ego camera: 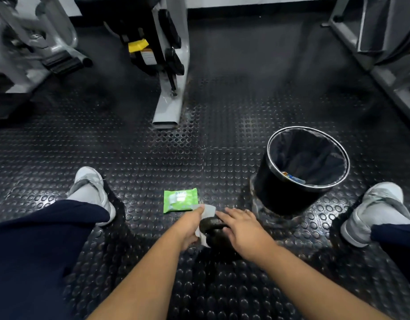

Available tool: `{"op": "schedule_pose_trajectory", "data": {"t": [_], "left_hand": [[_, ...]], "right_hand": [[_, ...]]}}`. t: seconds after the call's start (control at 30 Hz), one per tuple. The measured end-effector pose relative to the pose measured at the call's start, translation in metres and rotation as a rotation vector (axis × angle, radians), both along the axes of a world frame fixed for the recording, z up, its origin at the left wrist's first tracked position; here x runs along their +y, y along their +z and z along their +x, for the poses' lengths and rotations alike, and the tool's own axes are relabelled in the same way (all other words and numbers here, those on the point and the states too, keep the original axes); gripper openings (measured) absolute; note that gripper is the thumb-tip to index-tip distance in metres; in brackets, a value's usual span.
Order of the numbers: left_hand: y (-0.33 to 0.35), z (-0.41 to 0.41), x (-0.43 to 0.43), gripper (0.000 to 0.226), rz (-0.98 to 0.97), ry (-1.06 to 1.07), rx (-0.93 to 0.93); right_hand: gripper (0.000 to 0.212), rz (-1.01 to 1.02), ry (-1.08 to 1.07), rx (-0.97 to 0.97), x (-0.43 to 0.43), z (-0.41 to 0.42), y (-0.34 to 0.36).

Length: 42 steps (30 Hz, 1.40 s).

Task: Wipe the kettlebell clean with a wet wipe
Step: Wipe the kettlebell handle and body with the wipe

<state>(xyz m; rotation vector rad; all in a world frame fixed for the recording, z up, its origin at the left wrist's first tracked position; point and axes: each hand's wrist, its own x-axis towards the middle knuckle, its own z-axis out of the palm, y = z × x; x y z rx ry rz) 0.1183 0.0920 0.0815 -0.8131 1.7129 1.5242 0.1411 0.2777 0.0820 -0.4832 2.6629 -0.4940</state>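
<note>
Two hands are on the kettlebell [212, 224], mid-wipe: the left hand [189, 226] clamps the wipe [209, 211] in curled fingers, the right hand [243, 229] steadies flat-fingered; unwiped sides likely come next.

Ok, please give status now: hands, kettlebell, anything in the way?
Left hand holds wipe against kettlebell. Right hand flat on kettlebell. Wipe pack and bin close by, not blocking.

Single head-worn wide-angle view: faces forward and steeply down at the studded floor [222, 146], near, between the person's legs [37, 250].
</note>
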Motion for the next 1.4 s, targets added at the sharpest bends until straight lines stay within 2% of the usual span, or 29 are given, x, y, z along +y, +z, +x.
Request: {"op": "schedule_pose_trajectory", "data": {"t": [0.07, 0.2, 0.3, 0.4, 0.57, 0.67, 0.8, 0.87, 0.9, 1.0, 1.1, 1.2, 1.3, 1.4], "left_hand": [[-0.002, 0.0, 0.01, 0.071, 0.114, 0.001, -0.039], [-0.003, -0.005, 0.015, 0.09, 0.207, 0.011, -0.073], [-0.013, -0.007, 0.007, 0.102, 0.22, 0.082, -0.064], [-0.013, -0.009, 0.005, 0.104, 0.205, 0.028, -0.084], [0.007, -0.024, 0.022, 0.092, 0.034, -0.212, -0.133], [0.012, -0.027, 0.029, 0.08, -0.172, -0.426, -0.103], [0.027, -0.034, 0.037, 0.102, -0.221, -0.644, -0.137], [0.039, -0.036, 0.043, 0.091, -0.202, -0.696, -0.152], [0.04, -0.038, 0.045, 0.089, -0.207, -0.687, -0.162], [0.026, -0.041, 0.042, 0.107, -0.232, -0.613, -0.177], [0.0, -0.037, 0.029, 0.1, -0.168, -0.445, -0.148], [0.004, -0.023, 0.016, 0.089, -0.015, -0.311, -0.154], [0.002, -0.011, 0.002, 0.095, 0.147, -0.193, -0.157], [0.011, -0.005, -0.002, 0.089, 0.165, -0.148, -0.12]], "right_hand": [[0.053, -0.004, -0.007, 0.024, 0.0, 0.002, -0.002], [0.052, -0.033, -0.047, 0.056, -0.002, 0.003, -0.007], [0.051, -0.052, -0.053, 0.059, -0.002, 0.001, -0.011], [0.051, -0.074, -0.07, 0.061, -0.001, 0.003, -0.013], [0.052, -0.094, -0.078, 0.064, -0.001, 0.005, -0.013], [0.051, -0.108, -0.074, 0.052, 0.0, 0.004, -0.013], [0.05, -0.128, -0.083, 0.025, 0.0, 0.0, -0.011], [0.048, -0.13, -0.093, 0.012, -0.002, -0.001, -0.012], [0.047, -0.127, -0.095, 0.003, -0.002, -0.002, -0.012], [0.05, -0.101, -0.072, -0.006, -0.002, -0.004, -0.014], [0.052, -0.079, -0.072, -0.005, -0.002, -0.004, -0.015], [0.053, -0.092, -0.087, -0.016, -0.003, -0.005, -0.016], [0.052, -0.09, -0.089, -0.017, -0.002, -0.004, -0.018], [0.051, -0.096, -0.097, -0.004, -0.002, -0.003, -0.016]]}}
